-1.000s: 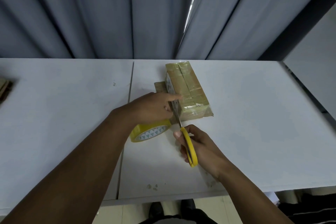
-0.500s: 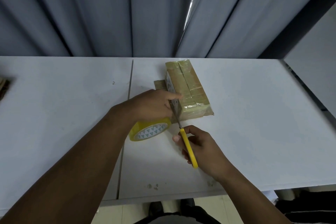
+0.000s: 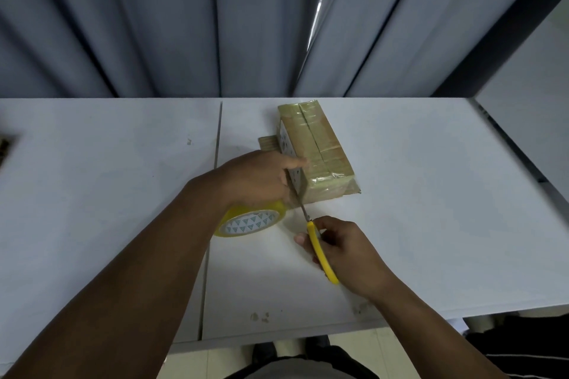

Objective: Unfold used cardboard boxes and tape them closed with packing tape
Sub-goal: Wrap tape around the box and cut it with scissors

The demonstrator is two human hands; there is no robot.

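1. Head view: the taped cardboard box [image 3: 314, 154] lies on the table [image 3: 431, 224], long axis running away from me, far end angled slightly left.
2. Left of the box, my left hand [image 3: 258, 178] grips the tape roll [image 3: 251, 223], forefinger touching the box's side.
3. Before the box's near end, my right hand [image 3: 345, 249] clasps scissors [image 3: 321, 251], blades pointing boxward.
4. The box looks light and stiff, with slick tape; I'd hold its long sides.
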